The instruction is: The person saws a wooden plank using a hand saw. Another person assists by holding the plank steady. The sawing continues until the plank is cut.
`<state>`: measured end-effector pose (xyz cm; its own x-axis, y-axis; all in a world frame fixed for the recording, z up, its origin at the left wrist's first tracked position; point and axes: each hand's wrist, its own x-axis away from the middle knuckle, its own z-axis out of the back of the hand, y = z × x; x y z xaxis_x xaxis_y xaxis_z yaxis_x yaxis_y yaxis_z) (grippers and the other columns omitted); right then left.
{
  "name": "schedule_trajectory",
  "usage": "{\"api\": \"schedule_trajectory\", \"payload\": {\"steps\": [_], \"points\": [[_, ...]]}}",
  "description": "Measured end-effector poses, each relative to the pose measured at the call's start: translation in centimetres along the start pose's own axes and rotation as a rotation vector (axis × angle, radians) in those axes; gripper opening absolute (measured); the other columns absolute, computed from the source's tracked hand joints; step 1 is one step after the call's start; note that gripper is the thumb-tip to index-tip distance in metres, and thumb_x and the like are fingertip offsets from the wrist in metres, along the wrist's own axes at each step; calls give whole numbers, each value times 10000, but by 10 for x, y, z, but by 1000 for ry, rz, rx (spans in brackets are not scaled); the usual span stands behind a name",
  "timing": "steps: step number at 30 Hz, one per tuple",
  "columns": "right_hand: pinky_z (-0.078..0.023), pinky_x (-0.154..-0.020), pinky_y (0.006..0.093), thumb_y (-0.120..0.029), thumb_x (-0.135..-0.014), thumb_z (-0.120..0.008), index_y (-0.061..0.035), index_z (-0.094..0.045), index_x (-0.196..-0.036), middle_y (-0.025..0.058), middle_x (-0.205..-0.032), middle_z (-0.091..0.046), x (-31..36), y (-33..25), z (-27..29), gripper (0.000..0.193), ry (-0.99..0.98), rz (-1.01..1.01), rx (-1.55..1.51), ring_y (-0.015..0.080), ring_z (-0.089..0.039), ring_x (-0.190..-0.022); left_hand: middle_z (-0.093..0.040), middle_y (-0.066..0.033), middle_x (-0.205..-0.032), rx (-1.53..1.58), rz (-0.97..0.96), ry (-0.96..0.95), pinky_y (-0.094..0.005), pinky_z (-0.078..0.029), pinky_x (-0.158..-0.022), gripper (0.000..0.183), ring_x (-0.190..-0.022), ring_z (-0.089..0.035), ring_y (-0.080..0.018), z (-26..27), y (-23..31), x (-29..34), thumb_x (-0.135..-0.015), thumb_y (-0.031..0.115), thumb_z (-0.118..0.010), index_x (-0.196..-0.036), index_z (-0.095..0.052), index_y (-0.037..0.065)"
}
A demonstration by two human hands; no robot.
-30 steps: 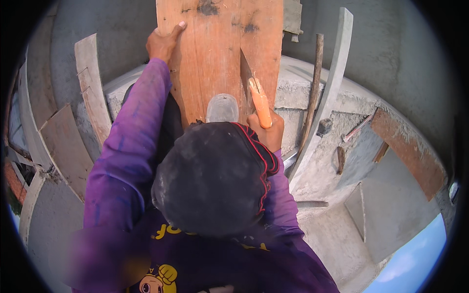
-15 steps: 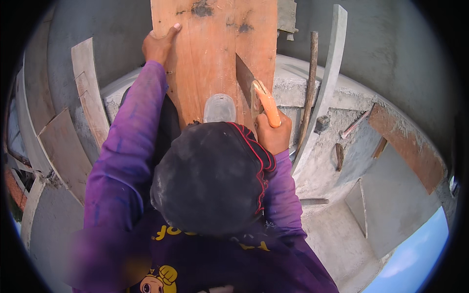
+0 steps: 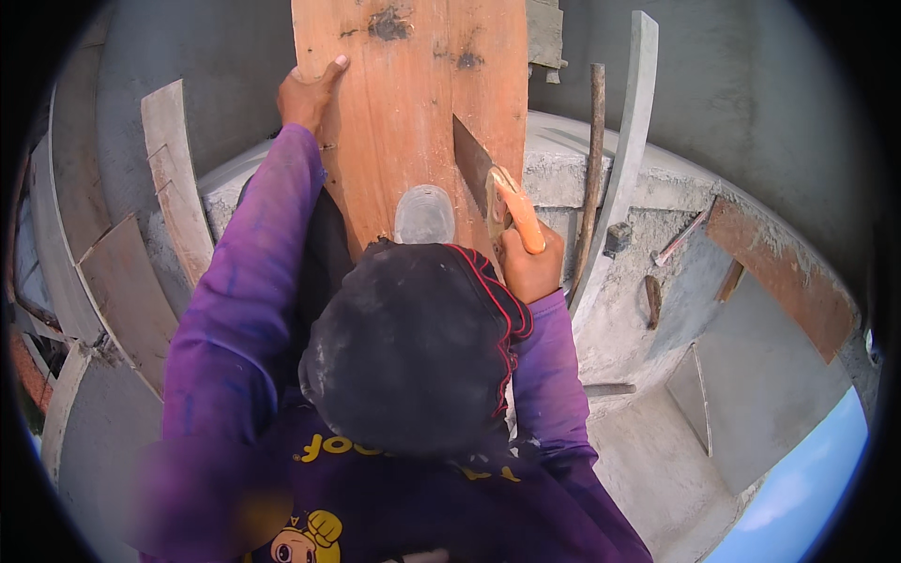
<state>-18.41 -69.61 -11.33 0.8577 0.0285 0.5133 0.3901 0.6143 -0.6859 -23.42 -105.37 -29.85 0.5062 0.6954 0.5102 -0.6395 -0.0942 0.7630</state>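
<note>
My right hand [image 3: 532, 265] is wrapped round the orange handle of a handsaw [image 3: 476, 161]. Its blade is set in a cut running lengthwise in a wide wooden board [image 3: 389, 122], right of the board's middle. At the far left edge of this board, my left hand [image 3: 308, 97] grips it, thumb on top and fingers out of sight behind the edge. A grey rounded shape [image 3: 424, 214], seemingly a shoe's toe, rests on the near part of the board. The dark cap [image 3: 413, 347] with red trim hides the board's near end.
To the right stand a long grey plank [image 3: 627, 159] and a thin wooden pole [image 3: 595, 159]. Beyond them, a hammer-like tool [image 3: 678, 239] and wood scraps lie on rough concrete. Several boards [image 3: 176, 178] lean at the left. A grey wall [image 3: 751, 94] rises behind.
The saw and my right hand have shifted slightly toward me along the cut. The view has moved a little too; my left hand keeps its hold on the board.
</note>
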Motion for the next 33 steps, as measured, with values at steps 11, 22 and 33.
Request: {"api": "schedule_trajectory", "payload": {"steps": [11,22,33], "points": [[-564,-708,444,-144,-849,-721,59,-770,-1030,272,-821,-732,3,-26,-23,276,76,29,170,382,-759,-768,-802,-158,-1165,39,85,-30,-382,-586,-939,519,-1041,-774,-254,-7,-44,51,-836,287,-929,-1197,-739,-33],[-422,-462,295,-97,-902,-656,21,-807,-1151,3,-680,-627,-54,-79,-33,314,96,91,83,77,-537,-497,-824,-192,-1055,33,-46,40,-424,-603,-914,528,-994,-803,-319,-20,9,-13,-793,388,-948,-1075,-783,-27],[-423,-518,284,-103,-950,-691,16,-694,-1063,17,-713,-595,-65,-72,-24,164,-32,7,-137,91,-539,-566,-795,-179,-1190,-81,-16,-112,-380,-598,-965,601,-1041,-780,-268,-19,-7,14,-784,380,-975,-1167,-750,-24]]}}
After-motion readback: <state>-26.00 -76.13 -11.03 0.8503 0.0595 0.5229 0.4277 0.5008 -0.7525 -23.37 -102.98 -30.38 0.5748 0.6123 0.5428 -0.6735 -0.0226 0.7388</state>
